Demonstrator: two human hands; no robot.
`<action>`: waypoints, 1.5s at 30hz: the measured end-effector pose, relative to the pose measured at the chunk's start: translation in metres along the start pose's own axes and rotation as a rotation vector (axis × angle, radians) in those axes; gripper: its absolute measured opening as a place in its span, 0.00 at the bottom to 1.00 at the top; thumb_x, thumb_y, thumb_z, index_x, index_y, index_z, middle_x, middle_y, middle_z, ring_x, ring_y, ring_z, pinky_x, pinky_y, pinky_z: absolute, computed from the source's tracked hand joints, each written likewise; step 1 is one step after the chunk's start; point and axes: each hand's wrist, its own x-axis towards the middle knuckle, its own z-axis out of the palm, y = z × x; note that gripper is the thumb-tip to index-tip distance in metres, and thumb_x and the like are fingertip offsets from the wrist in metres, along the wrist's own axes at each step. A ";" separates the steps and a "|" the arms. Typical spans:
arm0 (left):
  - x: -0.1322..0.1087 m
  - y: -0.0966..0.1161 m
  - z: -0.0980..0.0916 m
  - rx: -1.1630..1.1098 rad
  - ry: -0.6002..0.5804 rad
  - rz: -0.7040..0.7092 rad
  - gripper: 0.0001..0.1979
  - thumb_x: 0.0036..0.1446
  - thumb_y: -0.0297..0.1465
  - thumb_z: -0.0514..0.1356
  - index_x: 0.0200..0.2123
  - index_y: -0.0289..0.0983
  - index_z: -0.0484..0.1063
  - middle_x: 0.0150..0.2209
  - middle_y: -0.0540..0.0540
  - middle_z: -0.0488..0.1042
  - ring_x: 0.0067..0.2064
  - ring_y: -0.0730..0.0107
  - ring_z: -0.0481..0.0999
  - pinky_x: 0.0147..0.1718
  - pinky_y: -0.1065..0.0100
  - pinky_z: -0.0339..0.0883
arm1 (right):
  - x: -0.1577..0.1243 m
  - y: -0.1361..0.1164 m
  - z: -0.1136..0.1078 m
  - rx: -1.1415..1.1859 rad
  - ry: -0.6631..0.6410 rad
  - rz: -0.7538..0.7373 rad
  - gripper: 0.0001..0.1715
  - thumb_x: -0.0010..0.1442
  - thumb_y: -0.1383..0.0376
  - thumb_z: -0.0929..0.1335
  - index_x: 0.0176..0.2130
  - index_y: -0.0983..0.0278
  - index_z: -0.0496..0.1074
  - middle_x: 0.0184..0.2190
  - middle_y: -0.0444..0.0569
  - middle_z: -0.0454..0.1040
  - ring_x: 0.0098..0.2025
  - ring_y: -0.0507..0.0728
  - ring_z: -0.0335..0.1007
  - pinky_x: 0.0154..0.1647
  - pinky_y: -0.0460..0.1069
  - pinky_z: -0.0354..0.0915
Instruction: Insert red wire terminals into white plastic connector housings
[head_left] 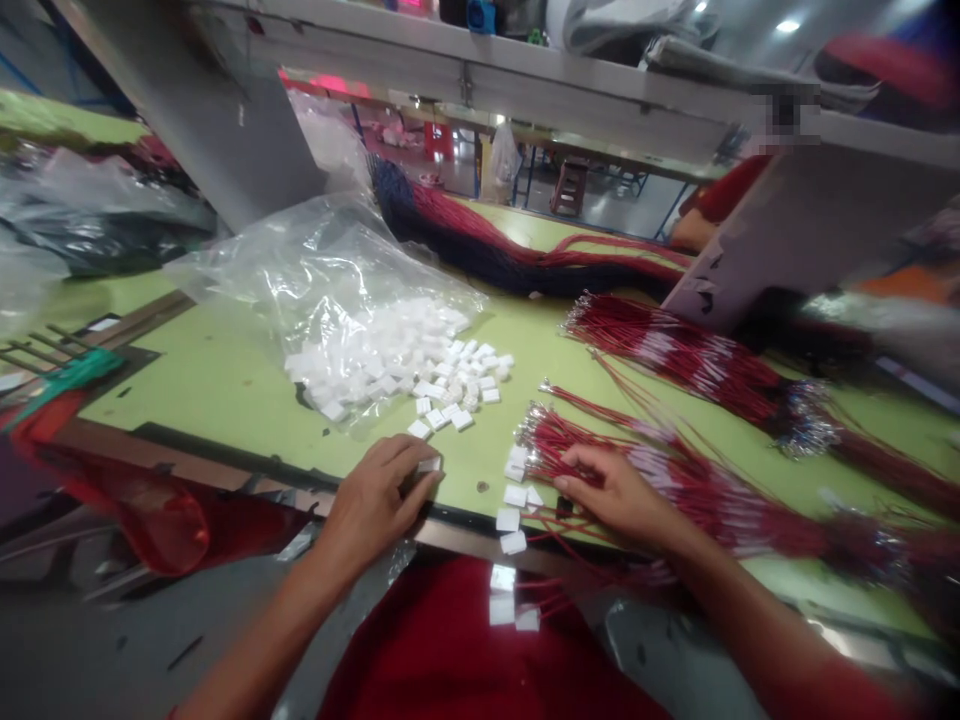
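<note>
2 hands (375, 505) (619, 495) (bare), 3 wire bundles (697, 370)

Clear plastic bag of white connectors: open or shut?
Open: the clear plastic bag lies on the green table, with white connectors spilling from its mouth.

**Green tabletop** (225, 395): a passable strip of green lay between the left hand (373, 505) and the right hand (611, 493), interrupted by loose white connectors (508, 519).

**Obstacles, far side:** a plastic bag (315, 270) with a heap of white blocks (397, 360) stood ahead of the left hand; a dark blue and red wire hank (517, 250) lay beyond it.

**Obstacles, right side:** red wire bundles (697, 365) spread across the table, and the right hand sat on one.

**Overhead:** a grey shelf beam (465, 90) and its grey supports (802, 240) limited upward passage.

**Near side:** the wooden table edge (225, 470) bounded the surface.
</note>
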 end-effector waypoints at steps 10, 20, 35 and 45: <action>-0.002 0.017 0.020 0.144 0.065 -0.038 0.09 0.63 0.38 0.58 0.43 0.43 0.74 0.32 0.47 0.76 0.35 0.61 0.76 0.30 0.68 0.64 | 0.002 -0.005 0.010 0.202 0.041 0.106 0.15 0.56 0.55 0.71 0.29 0.63 0.66 0.26 0.41 0.67 0.28 0.51 0.62 0.31 0.45 0.60; 0.005 0.020 -0.002 -0.067 -0.155 -0.061 0.22 0.66 0.37 0.52 0.61 0.43 0.64 0.49 0.42 0.73 0.45 0.57 0.77 0.41 0.62 0.71 | 0.000 -0.004 0.011 0.331 -0.003 0.207 0.18 0.58 0.52 0.70 0.32 0.64 0.67 0.23 0.41 0.71 0.20 0.48 0.60 0.22 0.43 0.55; 0.026 0.004 -0.014 -0.211 -0.440 0.060 0.09 0.66 0.33 0.52 0.39 0.39 0.71 0.37 0.46 0.73 0.35 0.65 0.73 0.35 0.65 0.69 | 0.002 -0.002 0.006 0.158 0.078 0.114 0.12 0.55 0.59 0.71 0.30 0.64 0.67 0.24 0.40 0.65 0.25 0.49 0.59 0.27 0.45 0.56; 0.022 0.002 -0.031 -0.313 -0.581 0.139 0.17 0.67 0.29 0.50 0.53 0.44 0.72 0.52 0.43 0.70 0.46 0.63 0.75 0.42 0.66 0.72 | 0.003 0.002 0.005 0.361 -0.024 0.225 0.20 0.55 0.51 0.72 0.31 0.64 0.67 0.19 0.39 0.66 0.19 0.48 0.61 0.21 0.42 0.53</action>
